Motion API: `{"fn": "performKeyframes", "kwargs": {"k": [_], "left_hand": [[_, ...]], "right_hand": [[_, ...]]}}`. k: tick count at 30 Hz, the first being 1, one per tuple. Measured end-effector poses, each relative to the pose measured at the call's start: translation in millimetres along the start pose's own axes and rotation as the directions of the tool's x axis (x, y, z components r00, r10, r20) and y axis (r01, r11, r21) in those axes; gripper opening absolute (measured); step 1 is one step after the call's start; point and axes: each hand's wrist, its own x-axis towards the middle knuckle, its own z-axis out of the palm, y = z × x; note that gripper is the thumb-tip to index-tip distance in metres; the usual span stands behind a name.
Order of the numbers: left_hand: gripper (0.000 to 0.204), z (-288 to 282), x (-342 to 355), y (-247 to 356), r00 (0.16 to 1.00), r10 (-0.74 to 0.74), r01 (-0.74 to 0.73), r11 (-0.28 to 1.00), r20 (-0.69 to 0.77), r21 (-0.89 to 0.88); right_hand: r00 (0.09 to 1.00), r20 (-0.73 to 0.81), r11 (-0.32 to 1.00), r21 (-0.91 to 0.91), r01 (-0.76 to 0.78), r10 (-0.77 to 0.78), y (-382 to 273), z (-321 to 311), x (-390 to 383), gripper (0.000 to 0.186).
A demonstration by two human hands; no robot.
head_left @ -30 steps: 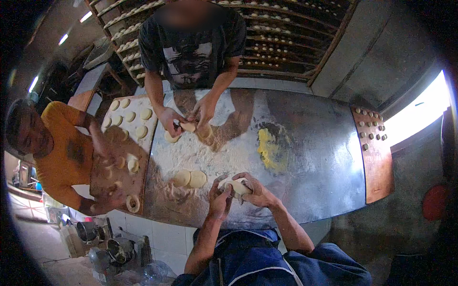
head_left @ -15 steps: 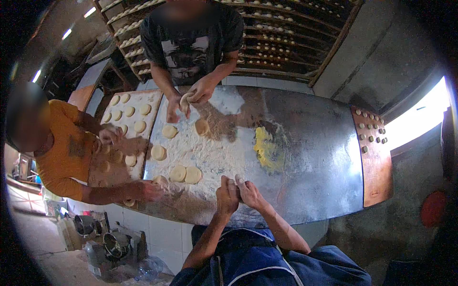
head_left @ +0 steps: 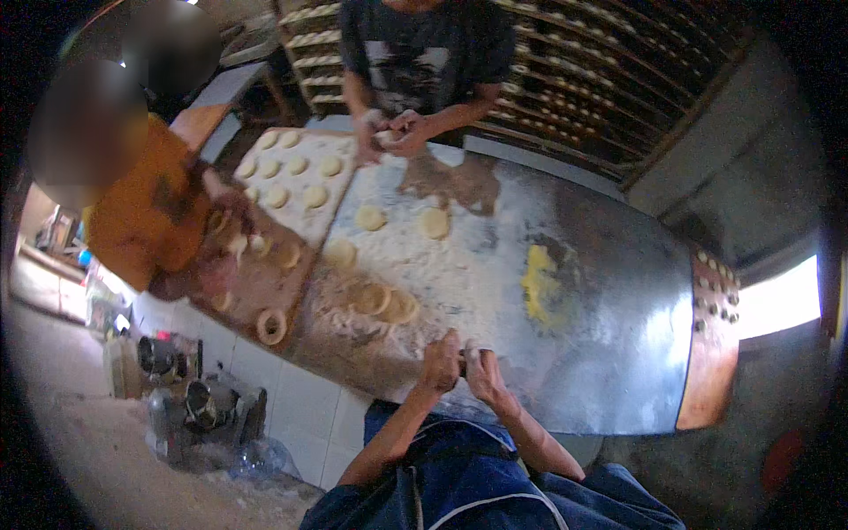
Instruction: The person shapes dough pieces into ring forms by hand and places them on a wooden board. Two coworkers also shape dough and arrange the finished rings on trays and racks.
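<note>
Worktop [head_left: 609, 371]: long metal surface, floured at left, dark and shiny at right; near edge just in front of the blue apron [head_left: 468, 481].
Shelf rack [head_left: 565, 75]: beyond the far edge, shelves bearing rows of small pale pieces.
Left co-worker [head_left: 159, 212]: orange shirt, positioned at the left board.
Opposite co-worker [head_left: 424, 49]: dark shirt, hands together near the far edge.
Left board [head_left: 305, 231]: partly floured, meets the worktop's left edge, carries dough rounds.
Right board [head_left: 709, 375]: brown, at the worktop's right edge, small rounds toward its far end.
Left hand [head_left: 440, 364] and right hand [head_left: 484, 371]: side by side, close, near the near edge; a broad stretch of metal separates the right hand from the right board.
Grip, both hands: cannot be told; fingers curl out of sight, and any dough between them is hidden.
Yellow smear [head_left: 536, 283]: ahead of the right hand, well inside all edges.
Dough discs [head_left: 402, 306]: overlapping pair, left of the left hand, apart from it; three single discs lie farther off.
Dough ring [head_left: 271, 326]: at the left board's near edge.
</note>
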Motion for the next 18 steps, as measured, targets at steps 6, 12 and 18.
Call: {"fn": "performKeyframes", "kwargs": {"k": [6,12,18], "left_hand": [[0.042,-18,0,-11,0.982,-0.144,-0.112,0.092,-0.124,-0.989],[0.032,-67,-7,-56,0.956,-0.225,-0.167,0.104,-0.187,-0.98],[0.038,-152,-19,-94,0.895,-0.004,-0.158,0.933,-0.447,-0.324]], "right_hand": [[0.925,-0.07,0.88,0.344,-0.328,0.373,-80,21,49,0.058],[0.947,0.029,0.902,0.295,-0.315,0.321,-117,65,80,0.063],[0.96,0.278,0.971,0.221,-0.091,0.027,-156,100,144,0.06]]}}
